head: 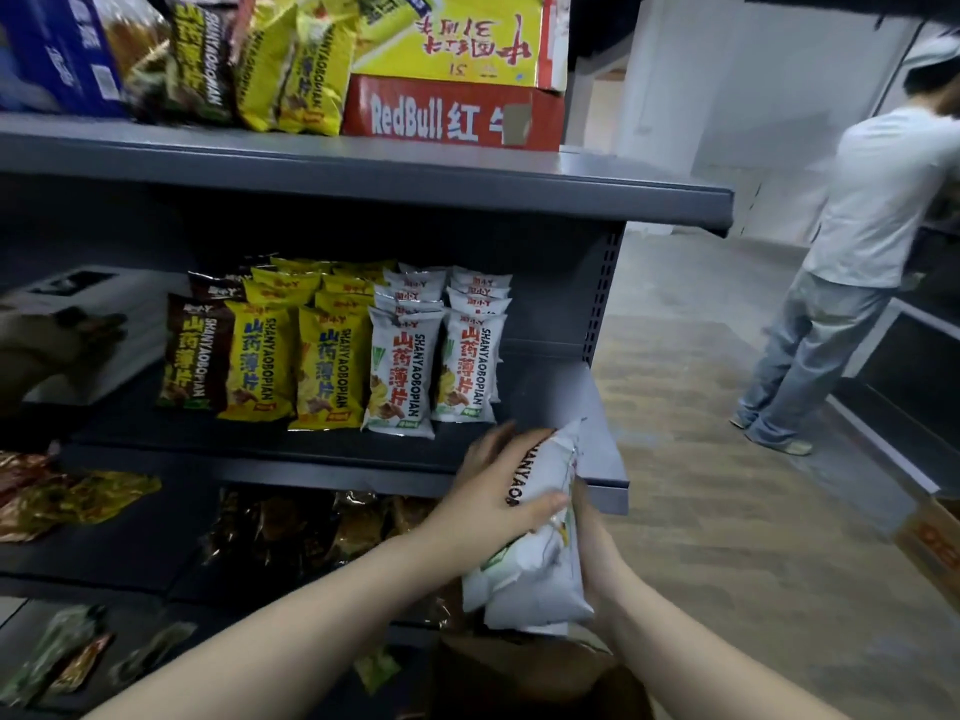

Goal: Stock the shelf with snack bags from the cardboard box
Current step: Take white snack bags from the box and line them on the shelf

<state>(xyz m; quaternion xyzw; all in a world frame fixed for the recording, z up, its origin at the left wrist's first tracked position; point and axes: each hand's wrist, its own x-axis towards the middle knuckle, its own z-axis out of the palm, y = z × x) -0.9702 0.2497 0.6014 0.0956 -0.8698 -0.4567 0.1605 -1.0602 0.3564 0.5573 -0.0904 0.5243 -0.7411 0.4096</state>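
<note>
Right now both of my hands are clamped on a bundle of white bags (535, 574), which I hold just in front of the right front corner of the middle shelf (602, 459). My left hand (493, 491) wraps the upper part of the bundle. Its thumb lies across the printed face, and its fingers curl over the far side, toward the shelf. My right hand (597, 543) grips the bundle's right edge lower down. Most of its fingers are hidden behind the bags, but the ones I can see fold round the edge.

The bundle stands nearly upright. Its top leans toward the shelf and reaches just above the shelf's front lip, while its bottom hangs well below that lip. It looks like more than one bag, though I cannot count them.

On the shelf itself, rows of bags stand upright, with brown bags (195, 356) at the left end, yellow bags (291, 366) next to them, and white-packed rows (436, 366) at the right end. My bundle is to the right of those rows and in front of them, not touching any. Below the shelf, directly under my bundle, a cardboard box (519, 667) shows dimly.
</note>
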